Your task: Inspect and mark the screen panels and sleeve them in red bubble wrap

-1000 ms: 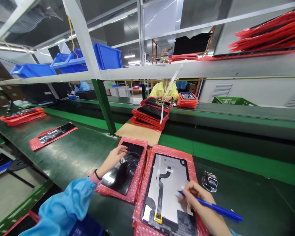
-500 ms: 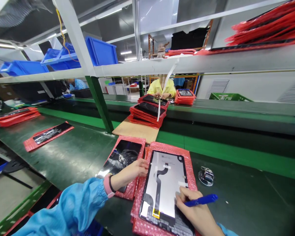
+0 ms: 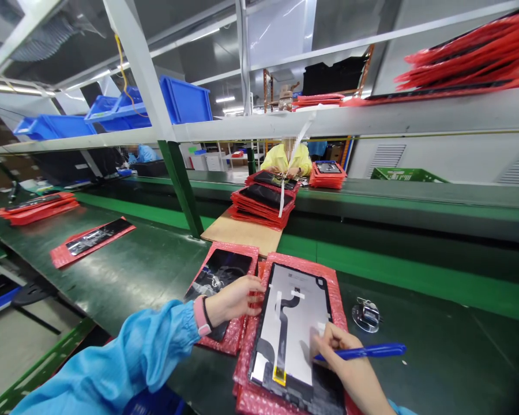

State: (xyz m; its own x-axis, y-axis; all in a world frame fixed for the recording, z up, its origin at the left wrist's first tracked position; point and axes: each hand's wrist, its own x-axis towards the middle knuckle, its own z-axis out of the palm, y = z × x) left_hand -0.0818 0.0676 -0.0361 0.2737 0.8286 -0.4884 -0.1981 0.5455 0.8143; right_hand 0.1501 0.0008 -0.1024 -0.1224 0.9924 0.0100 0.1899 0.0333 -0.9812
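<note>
The display panel (image 3: 292, 323) lies back-up on red bubble wrap (image 3: 338, 297) on the green surface (image 3: 436, 351). The left hand (image 3: 236, 300) curls against the panel's left edge, though I cannot tell whether it is grasping. The right hand (image 3: 346, 366) clasps a blue pen (image 3: 365, 350) at the panel's lower right. The panel looks thin, light and brittle, and is best held by its edges, clear of the ribbon cable.

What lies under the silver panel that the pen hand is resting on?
Red bubble wrap shows around the silver panel, on the green belt. The panel and the right hand with its blue pen cover anything else beneath.

Head-worn camera looks forward and down, close over the green bench (image 3: 125, 271).
</note>
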